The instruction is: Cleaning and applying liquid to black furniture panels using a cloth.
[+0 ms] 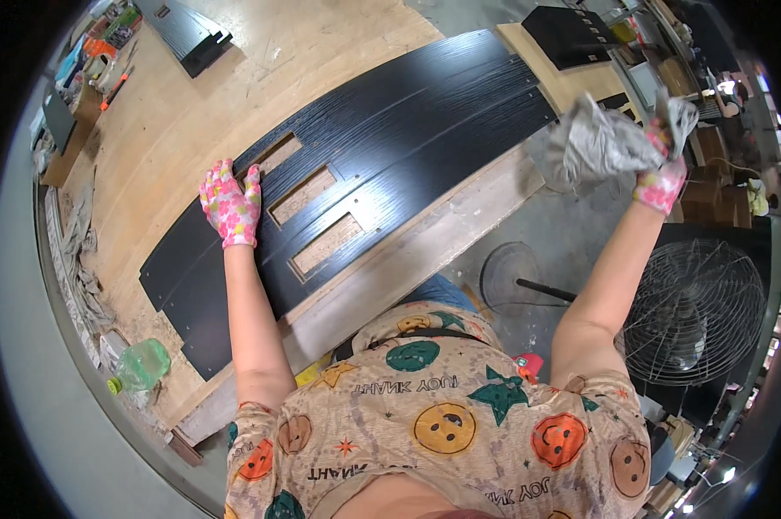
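- The right grip [661, 169] is clenched around a crumpled grey cloth [602, 143], raised off to the right, beyond the near edge of the bench; the cloth hangs in loose folds (its outline somewhat blurred).
- The left grip [232, 206] is released, grasping nothing: fingers together, thumb set apart, the hand laid flat at the far edge of a black wood-grained panel [416, 108], just beside its farthest opening.
- Both hands wear pink flowered gloves (white at the base, with touches of yellow).
- The panel lies flat across the bench [321, 65], slanting from lower left to upper right, its ends stepped and long lines running down it (one piece or several boards, I cannot tell).
- Three rectangular openings sit in a row across the panel, with speckled tan material showing through.
- At the bench's lower left corner, a clear bottle [148, 363] of green liquid lies tilted, its yellow-green cap toward the left.
- Farther up the bench are another black piece [178, 35] and an orange-and-black tool [116, 92].
- To the right stand a round wire-caged fan [691, 313] and, beyond it, brown boxes [721, 190].
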Demonstrator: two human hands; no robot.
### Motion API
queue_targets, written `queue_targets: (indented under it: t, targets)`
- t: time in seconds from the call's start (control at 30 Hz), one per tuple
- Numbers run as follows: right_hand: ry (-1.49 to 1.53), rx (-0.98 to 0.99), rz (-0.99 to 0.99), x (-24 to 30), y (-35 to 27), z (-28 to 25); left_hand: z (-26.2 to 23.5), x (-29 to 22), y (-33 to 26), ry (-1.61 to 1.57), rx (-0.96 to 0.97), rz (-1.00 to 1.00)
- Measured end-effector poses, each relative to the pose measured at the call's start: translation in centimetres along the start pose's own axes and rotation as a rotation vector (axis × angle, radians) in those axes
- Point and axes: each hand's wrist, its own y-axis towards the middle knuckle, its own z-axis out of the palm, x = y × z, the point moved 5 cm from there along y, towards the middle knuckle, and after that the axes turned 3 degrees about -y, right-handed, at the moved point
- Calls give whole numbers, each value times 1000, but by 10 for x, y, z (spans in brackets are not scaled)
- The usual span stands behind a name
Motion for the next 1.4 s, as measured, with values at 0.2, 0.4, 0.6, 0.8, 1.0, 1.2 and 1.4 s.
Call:
queue_targets:
  t: [0.2,0.4,0.6,0.8,1.0,1.2,1.4]
  targets:
    - [-356,181,-169,-73,27,47,6,1,-1,0,-28,31]
    - [-1822,784,-482,-234,-81,73,-14,-12,-13,-34,-176,125]
    - [-1475,689,-690,-189,-97,71,-46,-204,-137,-439,-90,935]
    - [-1204,821,-832,-163,-225,7,-25,-238,-172,-429,237,937]
    - [-1391,931,-589,-184,-264,-8,-24,-213,-158,-494,81,937]
    - [-1525,1034,-512,-194,-262,-2,-25,-210,-159,-490,113,884]
    - [-1637,1109,-434,-189,-260,3,-24,-208,-160,-477,130,900]
